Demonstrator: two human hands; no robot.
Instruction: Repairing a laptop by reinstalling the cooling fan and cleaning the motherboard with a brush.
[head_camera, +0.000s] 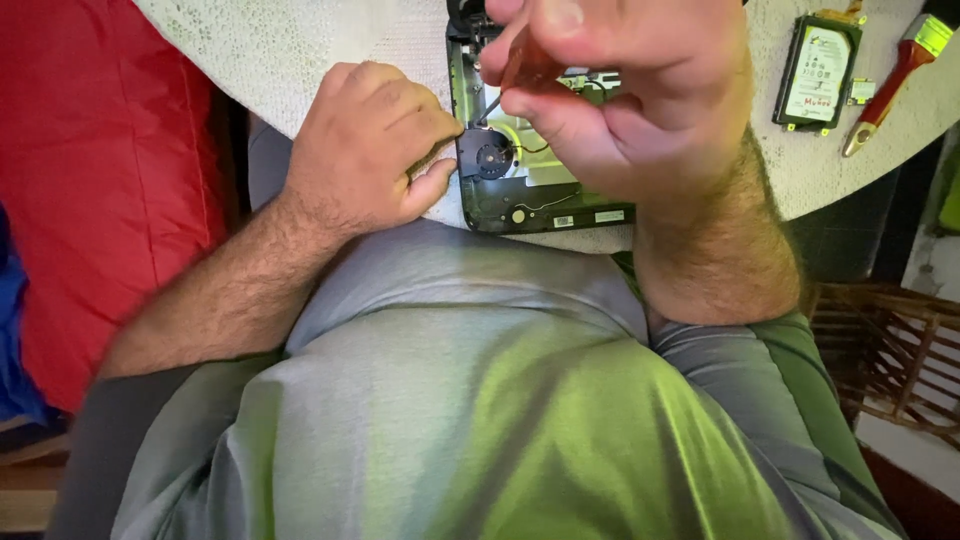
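I see my right hand (610, 90) closed around a screwdriver (525, 68) with a reddish, see-through handle; its thin metal shaft slants down and left to a point just above the fan (488, 157). Whether the tip actually sits in a screw I cannot tell, since my fingers cover most of it. The fan is a small round black one, set in the near left corner of an opened laptop chassis (545, 205), which lies on the table (300, 50) under a pale, textured cloth. Thin black wires run from the fan to the right across the chassis.

My left hand (365, 145) is curled into a loose fist with nothing visibly inside it, knuckles up, resting on the cloth just left of the chassis; the thumb and forefinger press against the chassis edge right beside the fan.

Far right on the table lies a hard drive (818, 72), flat, label up, and just right of it a brush (890, 85) with a red handle, lying slantwise. Both are well apart from my hands. A red cloth (110, 180) hangs at the left, and a wooden crate (890, 350) sits low at the right.
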